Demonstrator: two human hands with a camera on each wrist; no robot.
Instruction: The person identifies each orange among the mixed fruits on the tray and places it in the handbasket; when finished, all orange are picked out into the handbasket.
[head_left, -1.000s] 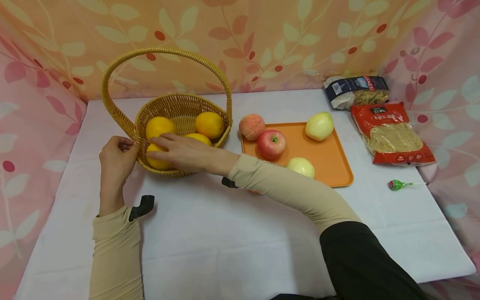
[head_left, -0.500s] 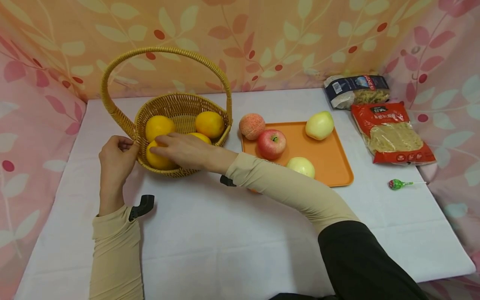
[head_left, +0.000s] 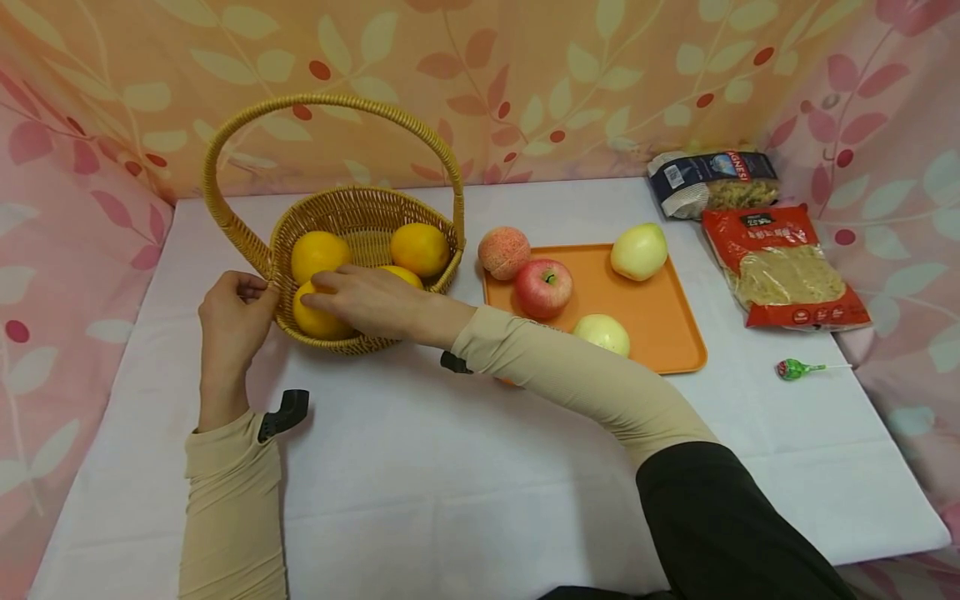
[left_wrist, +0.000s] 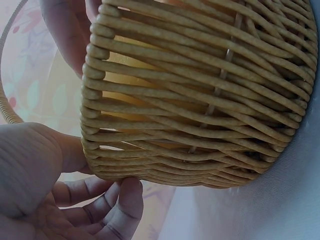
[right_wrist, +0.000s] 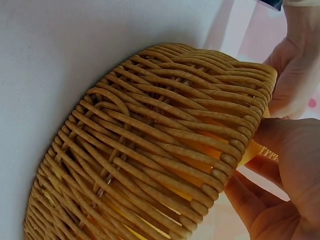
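Note:
In the head view a wicker basket (head_left: 360, 208) with a tall arched handle stands at the left of the table. Several oranges (head_left: 417, 250) lie inside it. My left hand (head_left: 236, 317) pinches the basket's left rim between thumb and fingers, which the left wrist view shows close up. My right hand (head_left: 367, 300) reaches over the front rim, its curled fingers and thumb against the front-left orange (head_left: 318, 315). In the right wrist view the basket wall (right_wrist: 150, 135) hides much of this orange and some fingertips.
An orange tray (head_left: 660, 333) to the right holds a red apple (head_left: 543, 288) and two pale green round fruits (head_left: 639, 252). A peach-like ball (head_left: 504, 253) sits at its left edge. Further right lie a dark pasta bag (head_left: 716, 183), a red bag (head_left: 783, 267) and a lollipop (head_left: 797, 369).
My right hand has shifted slightly right and its fingers have drawn back, so more of the front-left orange shows. My left hand and the basket have stayed where they were.

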